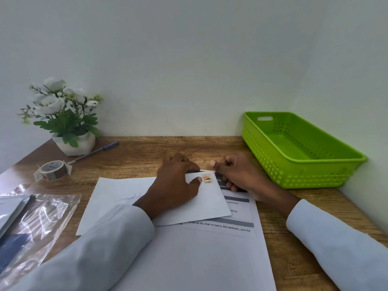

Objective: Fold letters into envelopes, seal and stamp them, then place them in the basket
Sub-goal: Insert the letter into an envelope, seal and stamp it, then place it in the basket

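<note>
Stamp [207,178] design too small to read

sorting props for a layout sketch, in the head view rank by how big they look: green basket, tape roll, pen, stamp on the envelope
1. green basket, by far the largest
2. pen and tape roll: the pen is longer but thin, the roll shorter but bulkier, so unranked
3. stamp, smallest
</note>
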Action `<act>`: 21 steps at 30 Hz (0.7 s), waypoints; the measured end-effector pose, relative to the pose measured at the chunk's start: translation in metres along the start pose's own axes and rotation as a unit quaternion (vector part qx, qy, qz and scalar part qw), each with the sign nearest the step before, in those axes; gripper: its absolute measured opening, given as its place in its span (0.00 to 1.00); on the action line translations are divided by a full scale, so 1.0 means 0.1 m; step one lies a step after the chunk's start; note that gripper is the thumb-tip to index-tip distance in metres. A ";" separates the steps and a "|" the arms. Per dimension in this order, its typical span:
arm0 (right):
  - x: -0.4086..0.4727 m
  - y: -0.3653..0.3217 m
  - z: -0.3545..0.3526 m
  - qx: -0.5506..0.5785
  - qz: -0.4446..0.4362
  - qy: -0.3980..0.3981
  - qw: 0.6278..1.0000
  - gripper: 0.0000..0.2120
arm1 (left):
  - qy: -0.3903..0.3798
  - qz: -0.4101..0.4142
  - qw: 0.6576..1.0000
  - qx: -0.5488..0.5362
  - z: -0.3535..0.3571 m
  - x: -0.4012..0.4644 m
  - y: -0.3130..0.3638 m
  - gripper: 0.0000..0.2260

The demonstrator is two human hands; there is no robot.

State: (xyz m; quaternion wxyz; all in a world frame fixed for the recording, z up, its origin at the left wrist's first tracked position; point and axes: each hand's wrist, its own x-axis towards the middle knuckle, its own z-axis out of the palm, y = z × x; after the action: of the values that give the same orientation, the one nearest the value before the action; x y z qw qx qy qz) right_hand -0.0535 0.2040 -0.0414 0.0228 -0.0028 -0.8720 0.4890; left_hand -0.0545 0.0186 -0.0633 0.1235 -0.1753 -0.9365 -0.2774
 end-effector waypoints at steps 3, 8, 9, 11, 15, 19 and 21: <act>-0.06 -0.02 -0.03 0.030 0.008 -0.013 0.999 0.17 | -0.001 -0.027 1.000 0.013 -0.04 0.00 0.00 0.09; -0.18 -0.09 -0.09 0.110 0.022 -0.024 0.993 0.22 | 0.001 -0.016 0.999 -0.035 -0.27 0.07 0.01 0.03; -0.21 -0.11 -0.09 0.145 0.024 -0.039 0.988 0.22 | 0.003 -0.026 0.999 -0.046 -0.35 0.09 0.02 0.03; -0.28 -0.19 -0.13 0.231 0.021 -0.074 0.970 0.19 | 0.026 -0.034 0.997 -0.069 -0.59 0.19 0.08 0.04; -0.36 -0.42 -0.15 0.333 -0.016 -0.125 0.934 0.19 | 0.099 -0.005 0.981 -0.165 -1.14 0.32 0.35 0.07; -0.51 -0.71 -0.18 0.387 -0.079 -0.127 0.910 0.15 | 0.155 0.017 0.943 -0.293 -1.60 0.41 0.78 0.07; -0.51 -0.82 -0.29 0.384 -0.113 -0.072 0.913 0.10 | 0.155 0.030 0.921 -0.356 -1.74 0.47 0.93 0.04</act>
State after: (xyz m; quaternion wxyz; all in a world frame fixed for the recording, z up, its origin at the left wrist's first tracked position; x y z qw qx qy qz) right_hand -0.0002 0.1840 0.0419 0.0145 0.1401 -0.6104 0.7795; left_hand -0.0373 0.0060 0.1383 0.2047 -0.1910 -0.7396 -0.6120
